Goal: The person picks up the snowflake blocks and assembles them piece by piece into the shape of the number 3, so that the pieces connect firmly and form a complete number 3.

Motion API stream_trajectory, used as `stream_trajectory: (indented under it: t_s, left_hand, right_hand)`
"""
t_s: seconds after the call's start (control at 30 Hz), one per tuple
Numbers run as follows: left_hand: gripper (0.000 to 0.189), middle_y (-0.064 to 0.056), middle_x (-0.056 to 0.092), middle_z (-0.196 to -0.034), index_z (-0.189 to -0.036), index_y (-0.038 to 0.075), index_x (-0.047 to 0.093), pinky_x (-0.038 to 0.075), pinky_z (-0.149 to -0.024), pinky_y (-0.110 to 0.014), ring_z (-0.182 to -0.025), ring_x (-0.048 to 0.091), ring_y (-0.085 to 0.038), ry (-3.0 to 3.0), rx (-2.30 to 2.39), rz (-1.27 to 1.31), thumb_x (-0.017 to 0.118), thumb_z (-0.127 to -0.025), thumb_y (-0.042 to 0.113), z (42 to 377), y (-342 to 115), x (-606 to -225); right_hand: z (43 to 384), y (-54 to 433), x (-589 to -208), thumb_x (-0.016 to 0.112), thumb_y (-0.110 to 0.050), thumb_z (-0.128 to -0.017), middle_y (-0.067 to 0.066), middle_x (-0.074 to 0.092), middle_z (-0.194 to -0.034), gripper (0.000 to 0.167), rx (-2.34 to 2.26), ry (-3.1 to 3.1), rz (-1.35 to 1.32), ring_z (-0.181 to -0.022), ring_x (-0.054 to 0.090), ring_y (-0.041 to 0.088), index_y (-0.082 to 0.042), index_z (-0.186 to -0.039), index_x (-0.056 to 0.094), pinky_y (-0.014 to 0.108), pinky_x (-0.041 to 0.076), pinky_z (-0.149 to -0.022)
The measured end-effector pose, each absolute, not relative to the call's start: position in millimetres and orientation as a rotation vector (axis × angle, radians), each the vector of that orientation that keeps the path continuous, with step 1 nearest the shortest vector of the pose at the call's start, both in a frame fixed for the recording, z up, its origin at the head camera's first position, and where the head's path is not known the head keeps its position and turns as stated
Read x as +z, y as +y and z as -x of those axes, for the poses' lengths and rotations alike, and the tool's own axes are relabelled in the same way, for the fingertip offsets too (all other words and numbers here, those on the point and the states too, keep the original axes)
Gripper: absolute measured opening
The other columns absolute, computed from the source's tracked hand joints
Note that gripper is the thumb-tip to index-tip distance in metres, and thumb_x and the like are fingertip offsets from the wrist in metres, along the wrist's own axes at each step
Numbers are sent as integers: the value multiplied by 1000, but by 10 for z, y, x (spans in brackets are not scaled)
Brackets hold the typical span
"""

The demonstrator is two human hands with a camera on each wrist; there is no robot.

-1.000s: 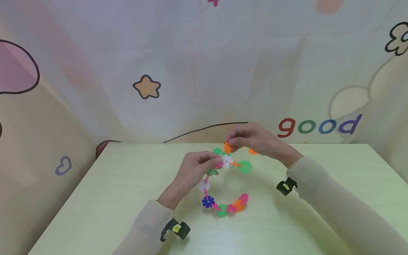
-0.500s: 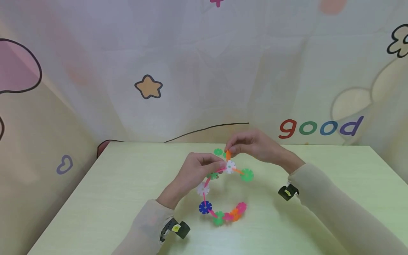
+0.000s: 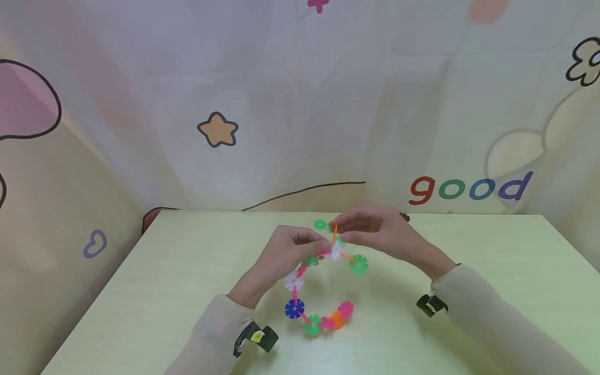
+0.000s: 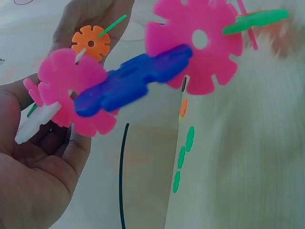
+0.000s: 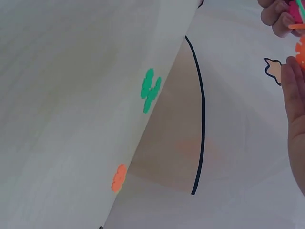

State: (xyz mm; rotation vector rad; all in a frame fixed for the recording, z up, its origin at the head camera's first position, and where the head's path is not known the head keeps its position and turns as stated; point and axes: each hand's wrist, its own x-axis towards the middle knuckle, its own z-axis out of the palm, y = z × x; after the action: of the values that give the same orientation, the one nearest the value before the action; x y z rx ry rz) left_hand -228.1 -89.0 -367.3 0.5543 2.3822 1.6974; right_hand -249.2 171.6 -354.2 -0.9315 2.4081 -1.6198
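A curved chain of interlocking snowflake discs hangs over the table, held near its upper end by my left hand (image 3: 292, 252), which pinches it beside a white disc (image 3: 336, 251). An orange disc (image 3: 335, 233) stands edge-on at that white disc's top, with the thumb and fingertips of my right hand (image 3: 382, 232) on either side of it. A green disc (image 3: 359, 264) sticks out at the right on another orange piece. Further down are a second white disc (image 3: 294, 281), a blue disc (image 3: 295, 309) and a pink end disc (image 3: 346, 310). Large pink discs (image 4: 217, 62) fill the left wrist view.
Loose green discs (image 5: 150, 88) lie near the table's back edge, with a loose orange disc (image 5: 119, 178) apart from them. A small dark thing (image 3: 404, 216) shows behind my right hand. A printed cloth wall (image 3: 290, 130) rises behind the table.
My right hand has come down with the orange disc to the white disc's upper edge. The chain's lower end has swung down and left; my left hand keeps its hold.
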Motion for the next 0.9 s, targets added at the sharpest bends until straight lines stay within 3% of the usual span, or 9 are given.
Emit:
stream_trajectory:
  t_s: [0.23,0.47,0.67,0.9]
  left_hand:
    - [19,-7,85,-102,-109,9,87,62,-85,-29,-92,73,-14,2382,1690,-532,79,-103,24,2271,-891,-3663]
    - [18,-6,85,-101,-108,10,87,61,-86,-29,-94,73,-15,2386,1684,-520,80,-102,24,2267,-884,-3657]
    - [17,-6,85,-102,-108,10,87,62,-86,-29,-94,74,-15,2384,1689,-504,80,-102,24,2268,-883,-3668]
    - [17,-6,85,-101,-108,9,87,62,-85,-29,-93,74,-14,2375,1681,-503,80,-102,24,2265,-874,-3672]
  right_hand:
    - [2366,1690,-3675,83,-10,-98,9,70,-140,46,-1609,2438,1068,-128,75,22,-12,-142,70,30,62,-110]
    - [2278,1630,-3798,91,-8,-90,5,68,-142,61,-1611,2508,1140,-135,70,15,-13,-146,64,27,55,-119]
    - [2235,1568,-3861,91,-8,-90,6,67,-143,63,-1573,2628,1186,-135,71,26,-7,-146,63,29,57,-117]
    - [2223,1552,-3917,91,-2,-87,9,69,-139,62,-1578,2713,1316,-130,74,28,-7,-143,65,23,57,-115]
